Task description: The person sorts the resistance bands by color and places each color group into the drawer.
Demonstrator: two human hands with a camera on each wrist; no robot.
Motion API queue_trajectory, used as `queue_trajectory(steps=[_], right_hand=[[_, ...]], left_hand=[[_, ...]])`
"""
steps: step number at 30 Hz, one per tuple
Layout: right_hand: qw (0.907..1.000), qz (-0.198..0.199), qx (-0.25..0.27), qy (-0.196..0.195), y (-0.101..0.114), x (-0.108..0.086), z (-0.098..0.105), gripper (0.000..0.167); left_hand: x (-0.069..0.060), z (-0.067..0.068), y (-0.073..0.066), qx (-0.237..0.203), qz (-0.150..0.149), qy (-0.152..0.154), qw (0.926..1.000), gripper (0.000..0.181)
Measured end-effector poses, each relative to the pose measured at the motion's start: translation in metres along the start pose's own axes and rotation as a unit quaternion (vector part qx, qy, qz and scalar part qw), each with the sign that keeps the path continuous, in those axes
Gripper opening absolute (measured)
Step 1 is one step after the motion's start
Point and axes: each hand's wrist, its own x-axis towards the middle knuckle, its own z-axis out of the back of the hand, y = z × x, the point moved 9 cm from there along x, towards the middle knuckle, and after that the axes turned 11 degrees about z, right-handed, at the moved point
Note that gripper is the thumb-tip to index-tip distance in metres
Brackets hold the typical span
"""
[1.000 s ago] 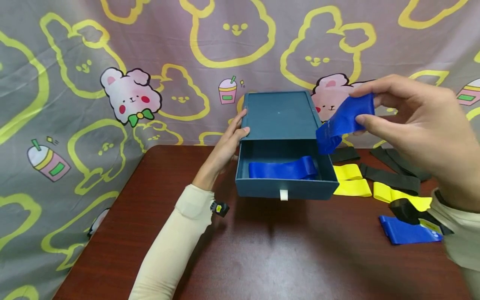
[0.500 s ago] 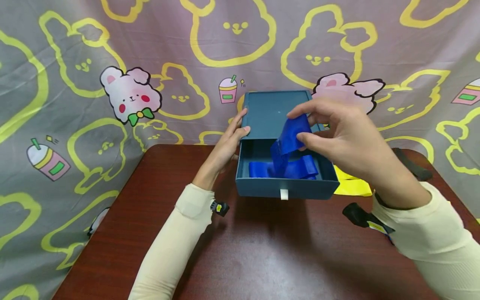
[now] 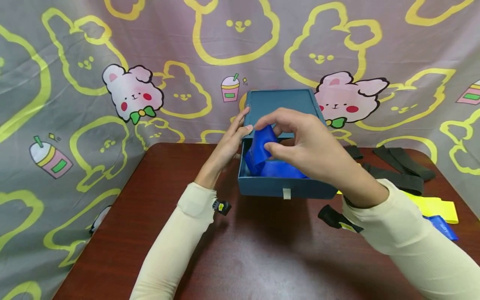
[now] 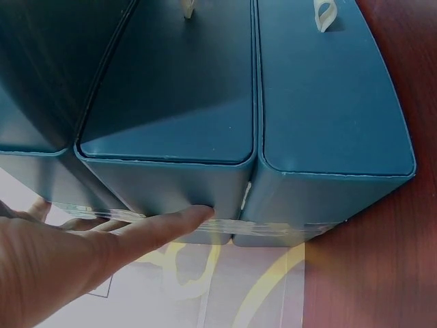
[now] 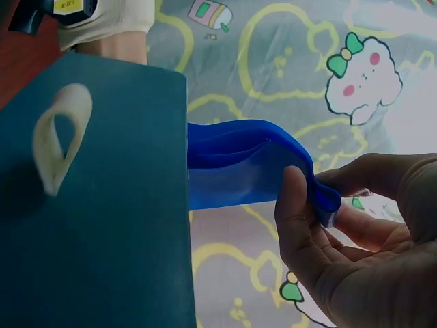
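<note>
In the head view my right hand pinches a blue elastic loop band between thumb and fingers. The band hangs down into the pulled-out drawer of a dark teal drawer unit, at the drawer's left side. Another blue band lies in that drawer, partly hidden by the right hand. From the right wrist, the pinched band shows folded, rising past the drawer front. My left hand rests against the unit's left side with fingers extended; its thumb touches the teal wall in the left wrist view.
Black bands, a yellow band and a blue band lie on the table at the right. A patterned cloth hangs behind the unit. White pull loops stick out of the drawer fronts.
The right hand has carried the blue band leftward from beyond the drawer's right side and lowered it into the drawer's left part. My left hand stays at the unit's side.
</note>
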Motion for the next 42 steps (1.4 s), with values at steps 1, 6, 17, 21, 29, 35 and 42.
queue_trajectory(steps=[1,6,17,21,29,35,42], right_hand=[[1.0,-0.001,0.0,0.002,0.0,0.001,-0.001,0.03],[1.0,-0.002,-0.002,0.002,0.003,0.006,-0.005,0.03],[0.999,-0.044,0.01,0.002,-0.01,0.003,-0.01,0.029],[0.9973,-0.074,-0.005,0.007,-0.027,-0.006,-0.004,0.028],[0.9898,-0.132,-0.038,0.038,-0.064,-0.029,0.003,0.029],[0.9833,-0.161,-0.053,0.067,-0.088,-0.042,0.003,0.032],[0.9794,-0.143,-0.105,0.097,-0.093,-0.046,0.003,0.032]], left_hand=[[0.0,0.0,0.0,0.0,-0.001,0.002,1.0,0.06],[0.001,-0.002,-0.002,-0.004,-0.004,0.004,1.0,0.059],[0.002,-0.004,-0.002,-0.022,-0.003,0.01,0.9997,0.059],[0.002,-0.003,-0.001,-0.02,0.001,0.001,0.9998,0.06],[0.001,-0.001,0.0,-0.036,0.003,0.001,0.9993,0.059],[0.001,-0.001,0.0,-0.03,0.003,-0.002,0.9995,0.059],[0.0,-0.001,-0.001,-0.022,0.0,-0.003,0.9998,0.059]])
